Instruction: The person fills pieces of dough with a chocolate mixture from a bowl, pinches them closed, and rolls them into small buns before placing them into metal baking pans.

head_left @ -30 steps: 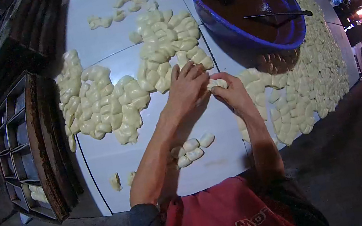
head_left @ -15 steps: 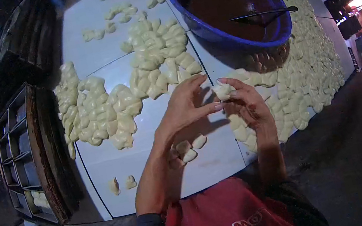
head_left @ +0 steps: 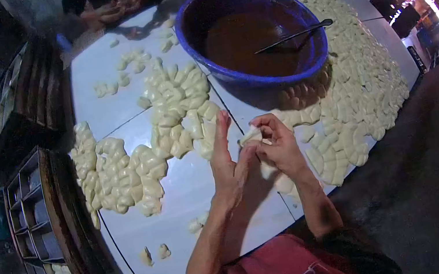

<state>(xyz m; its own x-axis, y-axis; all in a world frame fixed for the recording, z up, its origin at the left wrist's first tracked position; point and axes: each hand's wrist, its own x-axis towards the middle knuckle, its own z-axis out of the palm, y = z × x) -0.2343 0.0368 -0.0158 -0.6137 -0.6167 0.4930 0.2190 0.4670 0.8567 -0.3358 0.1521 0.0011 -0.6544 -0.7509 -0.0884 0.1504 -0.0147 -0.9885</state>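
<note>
A small pale piece of dough (head_left: 251, 134) is pinched between the fingertips and thumb of my right hand (head_left: 281, 149), over the white tabletop. My left hand (head_left: 227, 165) is upright just left of it, fingers stretched out and palm turned inward, its thumb reaching to the dough's lower edge. Beyond and left of my left hand spreads a patch of flattened dough pieces (head_left: 180, 100), lying close together. A larger spread of dough pieces (head_left: 345, 150) covers the table to the right of my right hand. A few loose dough lumps lie near my left forearm.
A large blue basin (head_left: 188, 42) of brown filling (head_left: 243, 39), with a spoon (head_left: 295, 35) in it, stands at the table's far side. Divided trays (head_left: 61, 223) are stacked at the left. Another person's hand (head_left: 117, 7) shows at the far edge.
My head view has shifted, so the table and basin sit differently in the picture. My left fingers have straightened upward, and the right hand still pinches the dough.
</note>
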